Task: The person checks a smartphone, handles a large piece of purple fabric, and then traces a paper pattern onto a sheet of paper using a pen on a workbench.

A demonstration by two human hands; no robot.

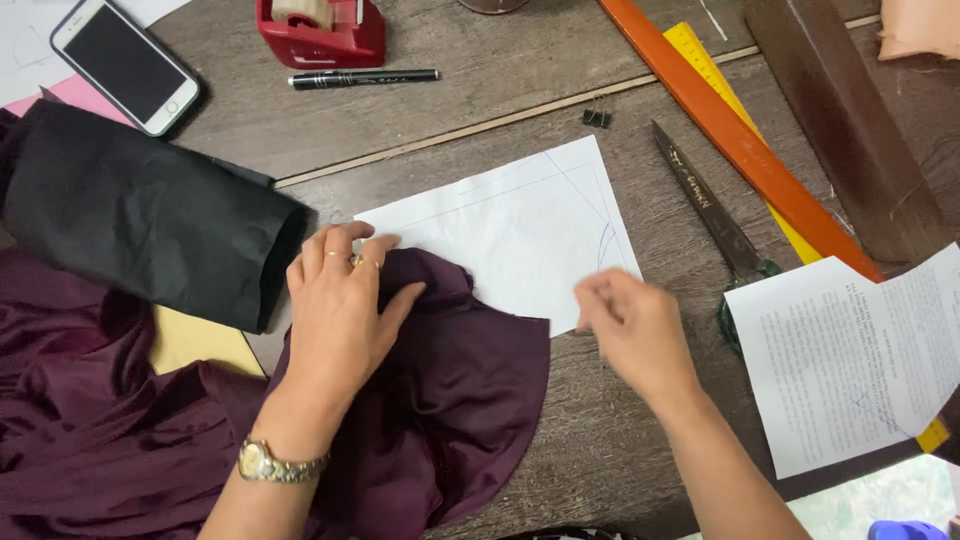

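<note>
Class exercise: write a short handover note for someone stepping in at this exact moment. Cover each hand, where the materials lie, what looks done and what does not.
Left hand: flat on the dark purple fabric, pressing its bunched edge at the white paper pattern.
Right hand: fingertips pinched at the pattern's lower right edge; whether they grip anything is unclear.
Scissors lie untouched to the right, beside the orange ruler and yellow ruler.
Done: pattern drawn with lines, fabric overlapping its lower left corner.
Left: fabric is not flattened, and no cut is visible.
</note>
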